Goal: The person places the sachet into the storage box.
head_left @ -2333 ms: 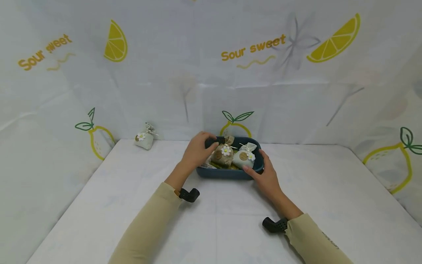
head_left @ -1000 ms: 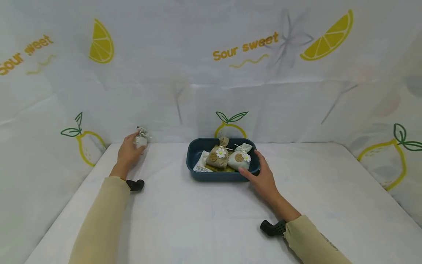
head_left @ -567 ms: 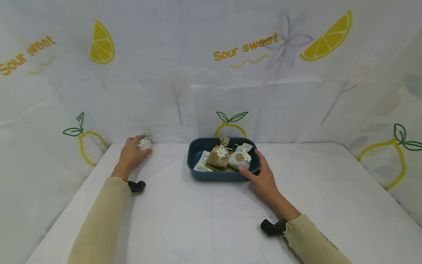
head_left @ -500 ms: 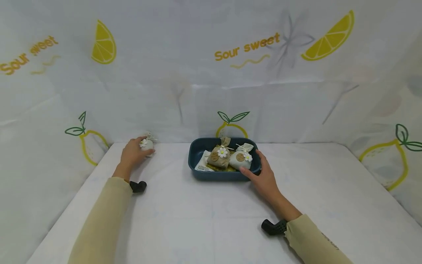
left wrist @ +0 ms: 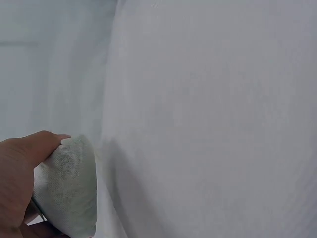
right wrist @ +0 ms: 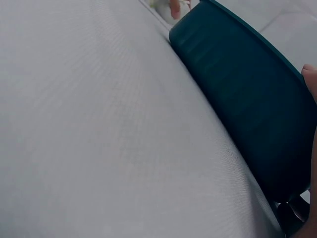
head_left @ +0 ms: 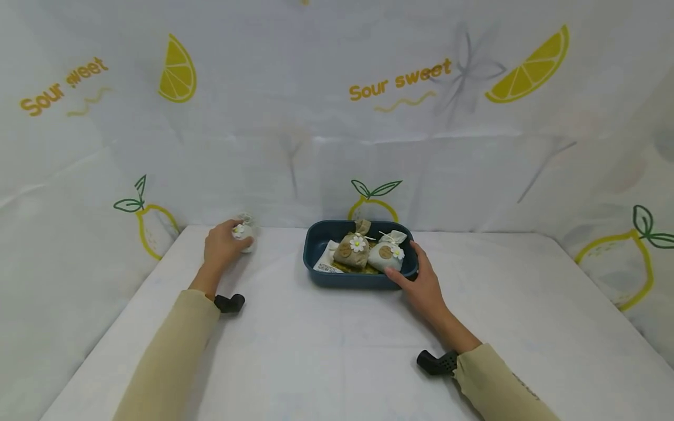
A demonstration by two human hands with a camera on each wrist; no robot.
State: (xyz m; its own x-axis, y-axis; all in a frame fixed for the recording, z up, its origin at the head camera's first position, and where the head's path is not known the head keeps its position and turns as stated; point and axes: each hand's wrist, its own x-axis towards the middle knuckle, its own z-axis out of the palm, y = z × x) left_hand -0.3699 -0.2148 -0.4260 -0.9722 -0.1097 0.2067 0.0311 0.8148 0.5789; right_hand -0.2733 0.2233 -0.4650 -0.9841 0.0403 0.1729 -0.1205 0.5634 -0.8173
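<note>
At the back left of the table, my left hand point(head_left: 221, 248) holds a small pale drawstring sachet point(head_left: 245, 238) with a white flower on it. The left wrist view shows the thumb and fingers around the plump cloth of this sachet point(left wrist: 72, 186). My right hand point(head_left: 425, 287) grips the right end of a dark blue basin point(head_left: 353, 281), thumb at the front rim and fingers around the side. Inside the basin sit a brown sachet point(head_left: 351, 252) and a second pale sachet point(head_left: 385, 258), both with white flowers. A white packet with printed lettering point(head_left: 325, 264) lies at their left.
A white cloth covers the table point(head_left: 316, 351). Behind it hangs a white curtain point(head_left: 253, 164) with lemon prints, close to the basin and the left hand. Something yellow-green lies under the sachets, mostly hidden.
My left hand has gone from the basin's left end to the sachet at the back left and taken hold of it, shifting it slightly right. The right hand stays on the basin.
</note>
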